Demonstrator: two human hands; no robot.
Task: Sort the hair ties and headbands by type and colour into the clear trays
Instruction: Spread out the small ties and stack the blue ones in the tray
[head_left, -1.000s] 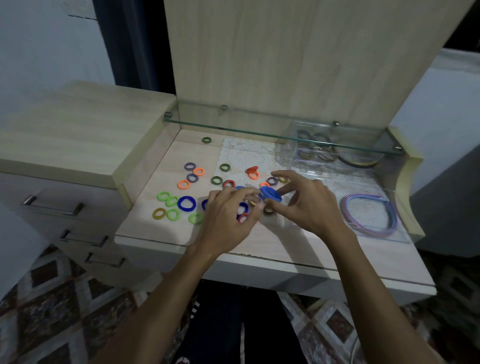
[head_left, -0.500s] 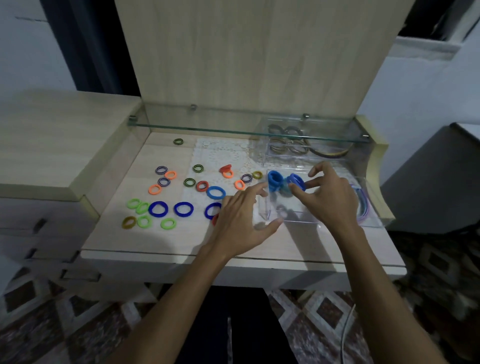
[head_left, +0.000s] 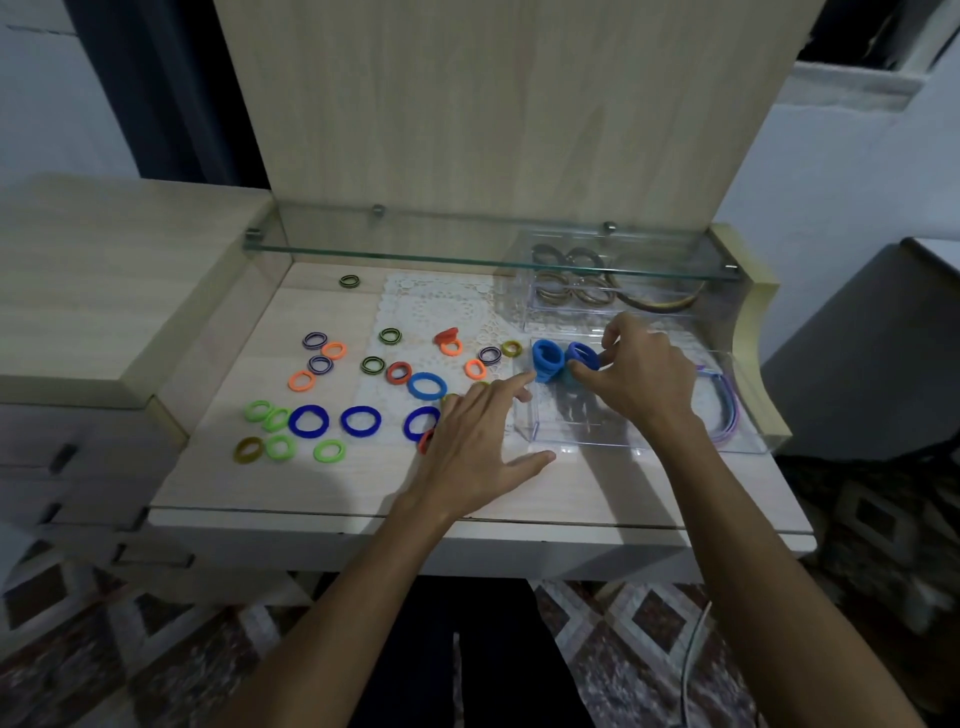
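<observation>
My right hand (head_left: 641, 376) pinches a bunch of light blue hair ties (head_left: 563, 359) over the near clear tray (head_left: 582, 441). My left hand (head_left: 480, 444) lies flat and open on the desk beside that tray, its forefinger pointing at the bunch. Loose ties lie to the left: dark blue rings (head_left: 308, 420), green ones (head_left: 279, 447), orange ones (head_left: 301, 381) and striped ones (head_left: 313, 341). A purple headband (head_left: 727, 410) lies in the tray at the right. Brownish ties and a headband fill the far tray (head_left: 571, 291) under the glass shelf.
A glass shelf (head_left: 467, 254) runs across the back, low over the far tray. A white lace mat (head_left: 436, 306) lies mid-desk. The raised wooden top (head_left: 104, 270) borders the left side and a curved wooden end (head_left: 753, 332) the right.
My right hand has carried the light blue ties from the middle of the desk rightward to above the near tray. My left hand let go and flattened on the desk.
</observation>
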